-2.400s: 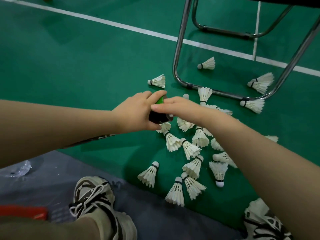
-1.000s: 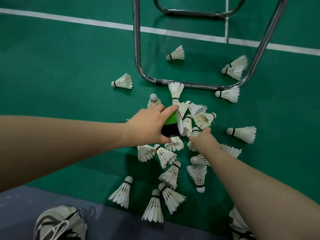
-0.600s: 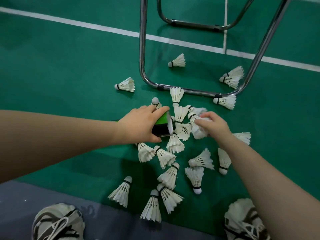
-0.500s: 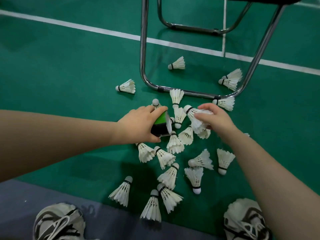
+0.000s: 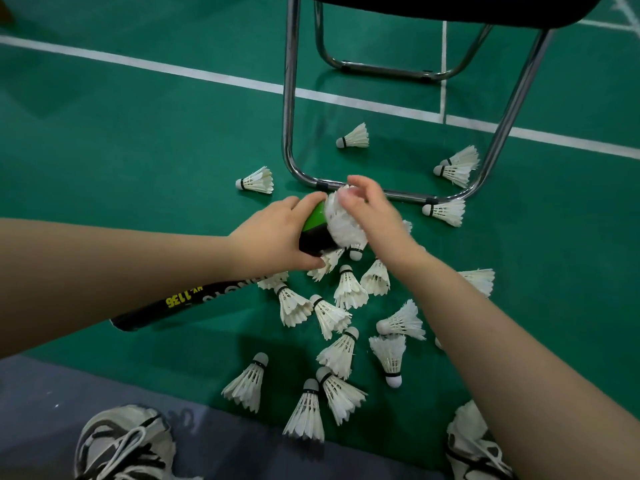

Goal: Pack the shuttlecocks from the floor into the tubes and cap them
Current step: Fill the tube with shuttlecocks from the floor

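Many shuttlecocks (image 5: 349,289) are seen lying loose on the green floor (image 5: 138,150), some just beside the chair legs (image 5: 290,98), so most of the packing looks not yet done. One tube (image 5: 314,230) is held tight in the grip of the left hand (image 5: 273,237), fingers curled round it, and a white shuttlecock (image 5: 341,221) is pinched by the right hand (image 5: 375,216) and pressed at the tube's open mouth. No cap can be seen, so capping is judged to be left for later.

Long black tube (image 5: 313,233) with yellow letters, green at its open end, slanting over the green floor (image 5: 138,150). White shuttlecock (image 5: 341,225) at that end, feathers sticking out. Many more shuttlecocks (image 5: 341,348) scattered on their sides mid-floor.
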`<state>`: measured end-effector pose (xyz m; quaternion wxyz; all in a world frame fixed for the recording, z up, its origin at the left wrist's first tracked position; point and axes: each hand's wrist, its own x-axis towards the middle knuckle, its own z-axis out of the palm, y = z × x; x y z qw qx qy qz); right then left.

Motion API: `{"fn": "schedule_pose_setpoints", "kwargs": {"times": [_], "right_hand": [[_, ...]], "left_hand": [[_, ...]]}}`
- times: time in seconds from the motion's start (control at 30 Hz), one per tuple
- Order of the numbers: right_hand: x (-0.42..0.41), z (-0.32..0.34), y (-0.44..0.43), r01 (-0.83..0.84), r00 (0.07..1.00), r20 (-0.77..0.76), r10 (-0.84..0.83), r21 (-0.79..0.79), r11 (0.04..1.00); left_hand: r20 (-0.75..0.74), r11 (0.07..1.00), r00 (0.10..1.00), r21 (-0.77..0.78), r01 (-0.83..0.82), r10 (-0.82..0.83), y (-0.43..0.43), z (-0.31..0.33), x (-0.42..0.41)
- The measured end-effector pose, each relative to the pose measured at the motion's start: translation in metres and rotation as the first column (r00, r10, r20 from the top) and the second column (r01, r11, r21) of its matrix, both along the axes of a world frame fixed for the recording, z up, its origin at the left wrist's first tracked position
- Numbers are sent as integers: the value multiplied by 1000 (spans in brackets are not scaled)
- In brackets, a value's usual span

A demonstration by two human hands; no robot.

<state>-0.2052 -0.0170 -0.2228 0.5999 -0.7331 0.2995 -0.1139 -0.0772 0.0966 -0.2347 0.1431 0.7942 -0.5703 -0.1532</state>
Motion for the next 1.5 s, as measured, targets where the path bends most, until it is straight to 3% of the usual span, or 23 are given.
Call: {"fn": "schedule_pose_setpoints", "kwargs": {"times": [0.1, 0.2, 0.37, 0.53, 0.67, 0.8, 0.93, 1.0, 1.07, 1.27, 1.5], "right_hand": [[-10, 3, -15, 91, 996, 6, -91, -72, 993], [-16, 5, -16, -71, 996, -60, 64, -109, 991], [-11, 2, 4, -226, 966, -127, 226, 15, 974], [-5, -19, 19, -271, 953, -124, 277, 67, 960], [-2, -29, 28, -279, 943, -124, 308, 209, 937], [-3, -34, 34, -360, 911, -111, 397, 256, 897], [-8, -30, 31, -217, 975, -42, 217, 18, 976], [-13, -20, 21, -114, 991, 69, 115, -17, 993], [-21, -12, 5, -80, 993, 77, 84, -62, 995], [-61, -26, -45, 38, 990, -129, -57, -142, 989], [-100, -88, -55, -211, 805, -592, 46, -213, 954]], "left_hand": [[-20, 999, 999, -15, -36, 36, 0, 0, 9], [-9, 999, 999, -12, -36, 36, 0, -1, 11], [48, 1000, 999, -9, -1, 1, -5, -2, 2], [44, 999, 999, 15, 30, -31, -1, -8, -3], [140, 995, 986, 34, 91, -95, 4, -10, -6], [176, 988, 973, 67, 139, -148, 10, -9, -11], [43, 996, 996, 51, 79, -81, 10, -3, -16], [-16, 999, 999, 22, 36, -35, 9, 1, -17], [-3, 999, 1000, 30, 31, -31, 9, 2, -20], [80, 998, 996, 48, 33, -36, -11, 7, -29], [121, 998, 991, 39, 45, -50, -33, 5, -37]]}}
